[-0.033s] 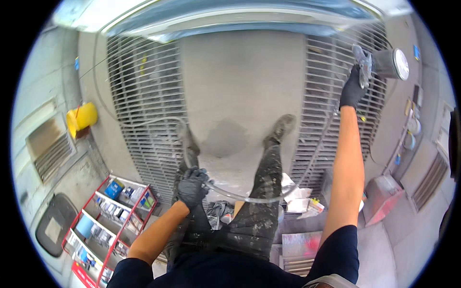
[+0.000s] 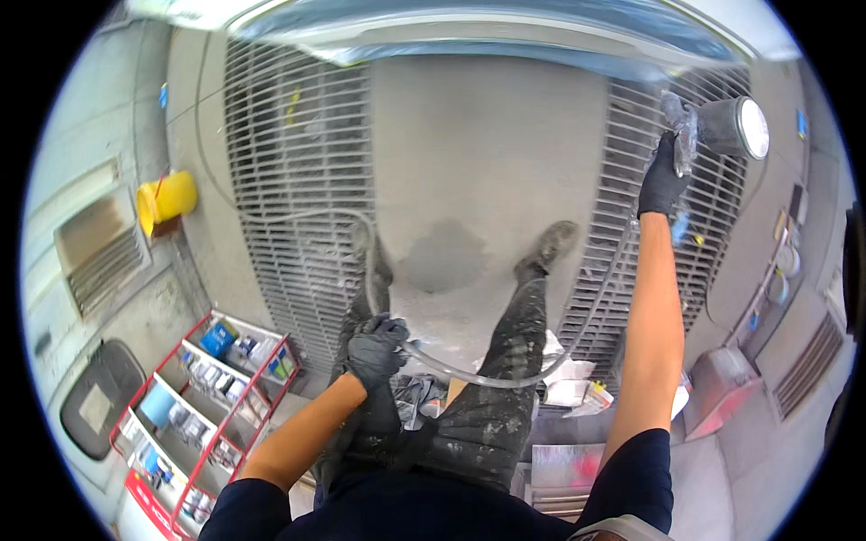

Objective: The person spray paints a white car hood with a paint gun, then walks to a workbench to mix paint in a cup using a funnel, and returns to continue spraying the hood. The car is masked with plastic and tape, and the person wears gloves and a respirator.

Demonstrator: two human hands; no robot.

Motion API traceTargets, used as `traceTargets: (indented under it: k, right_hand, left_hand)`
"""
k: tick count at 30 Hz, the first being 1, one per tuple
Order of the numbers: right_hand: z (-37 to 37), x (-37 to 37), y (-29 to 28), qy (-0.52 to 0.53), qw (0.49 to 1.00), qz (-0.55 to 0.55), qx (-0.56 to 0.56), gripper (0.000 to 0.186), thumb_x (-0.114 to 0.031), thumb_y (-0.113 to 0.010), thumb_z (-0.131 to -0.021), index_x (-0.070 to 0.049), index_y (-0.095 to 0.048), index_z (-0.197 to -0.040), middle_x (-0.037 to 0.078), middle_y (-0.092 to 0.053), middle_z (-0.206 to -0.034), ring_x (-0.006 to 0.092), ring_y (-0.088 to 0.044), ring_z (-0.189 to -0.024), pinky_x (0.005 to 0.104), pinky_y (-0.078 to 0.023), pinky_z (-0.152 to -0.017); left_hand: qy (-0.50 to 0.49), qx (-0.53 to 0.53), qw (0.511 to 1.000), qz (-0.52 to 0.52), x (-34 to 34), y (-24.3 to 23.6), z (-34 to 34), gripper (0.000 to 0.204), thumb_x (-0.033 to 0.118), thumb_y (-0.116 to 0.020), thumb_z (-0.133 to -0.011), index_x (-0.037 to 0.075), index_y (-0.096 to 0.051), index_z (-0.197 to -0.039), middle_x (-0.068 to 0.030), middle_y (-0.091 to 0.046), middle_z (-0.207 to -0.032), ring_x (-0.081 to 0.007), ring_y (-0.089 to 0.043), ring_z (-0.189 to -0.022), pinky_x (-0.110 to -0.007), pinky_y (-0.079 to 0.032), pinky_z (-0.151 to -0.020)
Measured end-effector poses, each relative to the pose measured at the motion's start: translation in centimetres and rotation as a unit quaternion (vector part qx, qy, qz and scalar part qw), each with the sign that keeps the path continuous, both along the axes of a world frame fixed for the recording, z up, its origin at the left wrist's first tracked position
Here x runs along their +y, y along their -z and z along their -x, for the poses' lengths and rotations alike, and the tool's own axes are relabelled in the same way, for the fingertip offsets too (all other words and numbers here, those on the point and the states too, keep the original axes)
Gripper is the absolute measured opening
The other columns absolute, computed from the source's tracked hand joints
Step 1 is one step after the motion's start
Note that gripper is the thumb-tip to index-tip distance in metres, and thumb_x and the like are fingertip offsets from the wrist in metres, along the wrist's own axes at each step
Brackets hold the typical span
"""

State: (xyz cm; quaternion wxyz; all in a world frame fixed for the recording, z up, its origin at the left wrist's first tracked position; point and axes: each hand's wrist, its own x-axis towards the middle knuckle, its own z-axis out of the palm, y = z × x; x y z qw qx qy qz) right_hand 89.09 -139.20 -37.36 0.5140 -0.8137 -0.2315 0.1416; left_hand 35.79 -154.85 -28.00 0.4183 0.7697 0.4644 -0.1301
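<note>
My right hand (image 2: 665, 180), in a black glove, is stretched out far to the right with its fingers wrapped round the handle of a spray gun (image 2: 683, 135). A grey cup (image 2: 722, 126) with a pale round end sticks out from the gun's right side. My left hand (image 2: 376, 350), also gloved in black, is closed round an air hose (image 2: 505, 382) in front of my left thigh. From there the hose sags across my legs and rises toward my right hand. Its other part runs away over the left floor grate. The fingertips on the gun are partly hidden.
A vehicle body (image 2: 469, 41) with blue masking film spans the far side. Slatted grates (image 2: 302, 171) flank the concrete floor (image 2: 487, 135). A yellow bucket (image 2: 169, 200) is at the left wall, near a red-framed shelf cart (image 2: 215, 442) of supplies. Papers (image 2: 568, 383) lie behind my right leg.
The view has shifted slightly, so the floor and grates appear farther right. My left hand appears a little farther right with the hose. Both hands keep their hold.
</note>
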Motion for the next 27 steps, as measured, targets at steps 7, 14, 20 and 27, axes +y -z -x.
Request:
traceTargets:
  k: [7, 14, 20, 27]
  right_hand:
    - [27.1, 5.2, 5.4, -0.133, 0.985, -0.056, 0.096, 0.024, -0.015, -0.067, -0.086, 0.003, -0.065, -0.101, 0.005, -0.066, -0.091, 0.0124, -0.059, -0.082, 0.0283, -0.047, -0.075]
    - [38.5, 7.9, 7.3, -0.287, 0.927, 0.013, 0.240, 0.026, -0.025, -0.072, -0.083, -0.001, -0.064, -0.092, -0.003, -0.058, -0.072, 0.0054, -0.048, -0.060, 0.0244, -0.040, -0.053]
    - [26.7, 6.8, 8.5, -0.228, 0.958, -0.037, 0.169, 0.022, -0.020, -0.071, -0.084, -0.001, -0.064, -0.091, 0.003, -0.063, -0.076, 0.0094, -0.052, -0.069, 0.0272, -0.045, -0.066]
    - [3.9, 1.2, 5.7, -0.135, 0.985, -0.010, 0.110, 0.023, -0.021, -0.072, -0.083, 0.000, -0.065, -0.091, 0.005, -0.064, -0.077, 0.0114, -0.054, -0.070, 0.0288, -0.046, -0.068]
  left_hand:
    - [-0.050, 0.017, 0.997, 0.062, -0.8, -1.1, 11.1, 0.024, 0.021, -0.064, -0.073, 0.013, -0.061, -0.096, -0.0049, -0.062, -0.096, -0.0249, -0.058, -0.097, -0.037, -0.046, -0.086]
    - [-0.102, -0.005, 0.993, 0.064, 0.0, -0.2, 14.1, 0.023, 0.015, -0.065, -0.072, 0.013, -0.060, -0.094, -0.0067, -0.061, -0.092, -0.0268, -0.060, -0.089, -0.038, -0.047, -0.080]
    - [-0.017, 0.062, 0.995, 0.073, 2.0, 0.9, 4.5, 0.031, 0.021, -0.071, -0.066, 0.013, -0.060, -0.094, -0.0089, -0.060, -0.092, -0.0303, -0.060, -0.086, -0.042, -0.047, -0.075]
    - [0.048, 0.073, 0.995, 0.045, 0.4, 3.3, -8.5, 0.033, 0.022, -0.074, -0.063, 0.010, -0.059, -0.089, -0.0100, -0.060, -0.090, -0.0316, -0.059, -0.088, -0.044, -0.047, -0.075]
